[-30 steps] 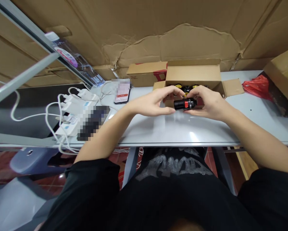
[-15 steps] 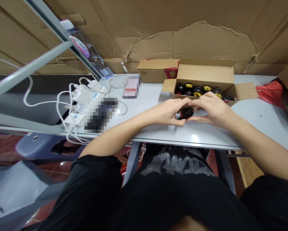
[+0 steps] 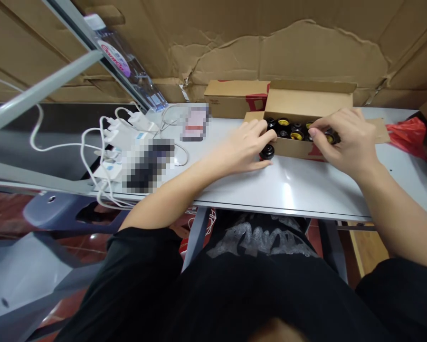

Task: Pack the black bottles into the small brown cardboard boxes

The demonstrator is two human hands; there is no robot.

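While the left hand (image 3: 247, 145) curves loosely, holding nothing visible, at the near left corner of the cardboard box (image 3: 306, 100), a black lamp socket (image 3: 266, 152) sits on the table (image 3: 298, 190) just beside its fingers. The right hand (image 3: 345, 137) pinches narrowly among black-and-brass sockets (image 3: 288, 130) inside the box; whether it holds one, you cannot tell.

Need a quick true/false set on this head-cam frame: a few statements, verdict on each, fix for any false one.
1. The right hand reaches into the open cardboard box. True.
2. The box holds black fittings with brass-coloured centres. True.
3. The loose black fitting by the left hand sits inside the box. False: it is outside, in front of the box, on the white table.
4. The red plastic bag lies left of the box. False: it lies to the right.
5. White chargers lie left of the hands. True.
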